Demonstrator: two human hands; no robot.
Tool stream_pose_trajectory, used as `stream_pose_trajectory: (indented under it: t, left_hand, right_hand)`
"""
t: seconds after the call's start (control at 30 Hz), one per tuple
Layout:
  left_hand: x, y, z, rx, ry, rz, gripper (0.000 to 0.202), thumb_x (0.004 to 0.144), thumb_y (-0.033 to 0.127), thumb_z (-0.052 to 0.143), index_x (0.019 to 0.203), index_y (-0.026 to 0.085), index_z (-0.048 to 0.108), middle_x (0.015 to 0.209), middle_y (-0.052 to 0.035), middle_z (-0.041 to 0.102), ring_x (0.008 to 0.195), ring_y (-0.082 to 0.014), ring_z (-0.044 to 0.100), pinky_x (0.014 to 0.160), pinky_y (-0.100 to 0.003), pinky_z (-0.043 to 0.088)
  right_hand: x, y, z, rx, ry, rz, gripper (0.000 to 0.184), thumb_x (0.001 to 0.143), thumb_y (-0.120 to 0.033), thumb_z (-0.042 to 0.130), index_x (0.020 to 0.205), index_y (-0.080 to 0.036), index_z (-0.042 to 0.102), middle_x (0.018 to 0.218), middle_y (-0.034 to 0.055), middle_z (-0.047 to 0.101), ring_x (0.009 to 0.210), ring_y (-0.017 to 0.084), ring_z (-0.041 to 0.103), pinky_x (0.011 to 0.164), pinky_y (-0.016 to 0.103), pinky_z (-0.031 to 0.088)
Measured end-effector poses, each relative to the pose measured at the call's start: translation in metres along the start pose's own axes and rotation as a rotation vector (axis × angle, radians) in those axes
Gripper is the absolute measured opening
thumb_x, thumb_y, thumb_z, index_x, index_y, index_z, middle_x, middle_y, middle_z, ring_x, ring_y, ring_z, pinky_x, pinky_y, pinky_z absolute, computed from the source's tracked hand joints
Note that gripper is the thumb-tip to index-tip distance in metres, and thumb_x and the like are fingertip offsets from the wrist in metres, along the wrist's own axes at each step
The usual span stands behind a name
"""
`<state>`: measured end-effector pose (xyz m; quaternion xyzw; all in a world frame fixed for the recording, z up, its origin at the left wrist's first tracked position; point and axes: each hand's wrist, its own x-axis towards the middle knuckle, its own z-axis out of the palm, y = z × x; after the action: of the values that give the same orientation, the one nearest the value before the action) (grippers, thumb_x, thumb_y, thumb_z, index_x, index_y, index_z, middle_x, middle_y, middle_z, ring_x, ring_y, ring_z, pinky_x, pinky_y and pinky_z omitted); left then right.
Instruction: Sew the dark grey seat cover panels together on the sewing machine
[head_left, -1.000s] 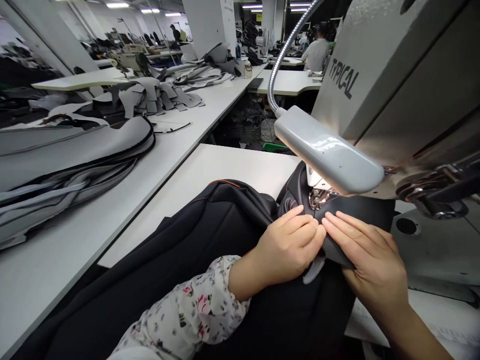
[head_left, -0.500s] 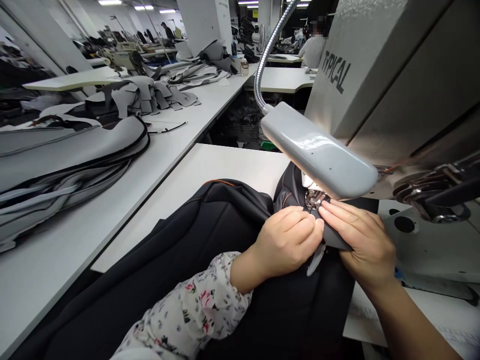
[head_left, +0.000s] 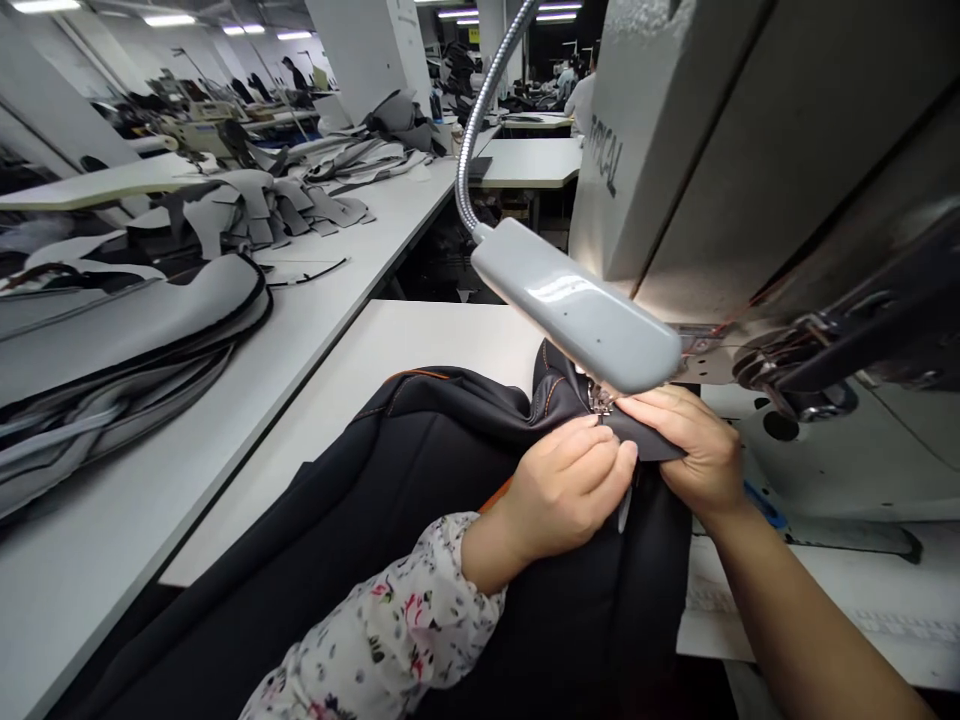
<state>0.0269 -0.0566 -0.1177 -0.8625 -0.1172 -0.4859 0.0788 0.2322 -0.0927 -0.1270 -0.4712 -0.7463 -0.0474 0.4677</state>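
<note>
Centrally, left hand (head_left: 566,485) pinches, and right hand (head_left: 686,440) presses flat-fingered, the black fabric (head_left: 420,470) draped over the worktop's (head_left: 420,340) near edge, at the sewing machine (head_left: 750,150) lettered "TYPICAL".

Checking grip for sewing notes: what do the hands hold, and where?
Left hand and right hand pinch the black stitched cover at its seam edge, by the presser foot.

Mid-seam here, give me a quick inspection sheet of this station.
Surface: white table, black cover draped over its near edge.
Job's things: black cover, orange-stitched, under the presser foot of the sewing machine.
Clutter: grey cut pieces piled on the left bench.
Grippers: left hand pinches the cover; right hand flat on it.
Cables: only the gooseneck of the lamp.
Surroundings: more sewing benches; a person far behind.
</note>
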Motion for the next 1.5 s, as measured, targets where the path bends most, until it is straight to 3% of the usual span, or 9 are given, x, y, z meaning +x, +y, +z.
stream_pose_trajectory:
  t: [0.1, 0.4, 0.67, 0.97, 1.07, 1.2, 1.33, 1.43, 1.5]
  left_hand:
    - [-0.009, 0.003, 0.002, -0.056, -0.043, -0.036, 0.020, 0.102, 0.014, 0.058, 0.117, 0.007, 0.069, 0.094, -0.0060, 0.077, 0.103, -0.0186, 0.074, 0.114, -0.043, 0.057]
    - [-0.017, 0.005, 0.013, -0.199, -0.039, -0.099, 0.026, 0.103, 0.028, 0.056, 0.084, 0.017, 0.070, 0.080, 0.0012, 0.074, 0.090, -0.0138, 0.071, 0.120, -0.039, 0.043]
    - [-0.021, 0.001, 0.017, -0.187, -0.038, -0.112, 0.032, 0.107, 0.033, 0.051, 0.084, 0.019, 0.070, 0.085, 0.0016, 0.076, 0.099, -0.0127, 0.071, 0.122, -0.036, 0.032]
    - [-0.024, -0.002, 0.019, -0.210, -0.030, -0.106, 0.032, 0.106, 0.032, 0.054, 0.081, 0.020, 0.072, 0.085, 0.0014, 0.076, 0.104, -0.0138, 0.070, 0.127, -0.038, 0.029]
    - [-0.024, 0.000, 0.015, -0.219, -0.043, -0.113, 0.029, 0.107, 0.033, 0.052, 0.093, 0.018, 0.073, 0.094, -0.0005, 0.078, 0.110, -0.0150, 0.070, 0.130, -0.038, 0.025]
    - [-0.041, 0.024, -0.010, -0.195, -0.213, -0.191, 0.045, 0.109, 0.045, 0.046, 0.141, 0.015, 0.060, 0.139, -0.0089, 0.068, 0.145, -0.0216, 0.049, 0.134, -0.045, 0.016]
    - [-0.104, 0.069, -0.057, -0.039, -0.591, -0.213, 0.099, 0.088, 0.075, 0.064, 0.162, 0.016, 0.036, 0.168, -0.0193, 0.033, 0.160, -0.0412, 0.019, 0.129, -0.065, 0.010]
    - [-0.165, 0.096, -0.099, 0.223, -0.681, -0.226, 0.092, 0.086, 0.051, 0.074, 0.164, 0.021, 0.035, 0.169, -0.0191, 0.033, 0.158, -0.0434, 0.023, 0.128, -0.068, 0.004]
    - [-0.195, 0.106, -0.125, 0.366, -0.755, -0.263, 0.078, 0.093, 0.037, 0.065, 0.164, 0.025, 0.036, 0.166, -0.0150, 0.041, 0.155, -0.0401, 0.033, 0.129, -0.062, 0.010]
  right_hand:
    - [-0.001, 0.004, 0.004, 0.000, 0.027, 0.007, 0.047, 0.093, 0.000, 0.059, 0.130, -0.026, 0.072, 0.127, 0.0058, 0.075, 0.118, 0.019, 0.071, 0.108, 0.037, 0.054]
    - [-0.003, 0.015, 0.010, 0.001, 0.049, 0.043, 0.052, 0.090, 0.003, 0.053, 0.125, -0.028, 0.074, 0.118, 0.0017, 0.078, 0.106, 0.019, 0.074, 0.098, 0.037, 0.057]
    - [-0.002, 0.015, 0.021, -0.057, 0.105, 0.066, 0.041, 0.092, -0.002, 0.054, 0.117, -0.026, 0.076, 0.110, 0.0024, 0.080, 0.096, 0.019, 0.076, 0.089, 0.035, 0.060]
    - [-0.010, 0.012, 0.024, -0.184, 0.119, 0.013, 0.060, 0.085, 0.003, 0.046, 0.131, -0.024, 0.071, 0.120, 0.0074, 0.077, 0.109, 0.023, 0.073, 0.100, 0.041, 0.057]
    - [-0.012, 0.013, 0.025, -0.203, 0.139, -0.027, 0.063, 0.086, 0.002, 0.048, 0.138, -0.028, 0.067, 0.123, 0.0071, 0.076, 0.110, 0.023, 0.072, 0.102, 0.042, 0.056]
    - [-0.013, 0.014, 0.025, -0.210, 0.140, -0.057, 0.064, 0.088, 0.001, 0.050, 0.143, -0.029, 0.064, 0.127, 0.0073, 0.074, 0.113, 0.024, 0.070, 0.102, 0.042, 0.056]
    - [-0.013, 0.014, 0.025, -0.202, 0.129, -0.043, 0.062, 0.088, 0.001, 0.051, 0.141, -0.027, 0.065, 0.128, 0.0084, 0.074, 0.117, 0.024, 0.070, 0.102, 0.040, 0.057]
    - [-0.012, 0.014, 0.024, -0.193, 0.106, -0.019, 0.060, 0.088, 0.001, 0.052, 0.140, -0.026, 0.066, 0.129, 0.0084, 0.073, 0.118, 0.023, 0.070, 0.102, 0.039, 0.057]
    - [-0.012, 0.011, 0.023, -0.199, 0.083, 0.012, 0.059, 0.088, 0.000, 0.052, 0.139, -0.026, 0.066, 0.129, 0.0079, 0.074, 0.118, 0.023, 0.070, 0.101, 0.039, 0.058]
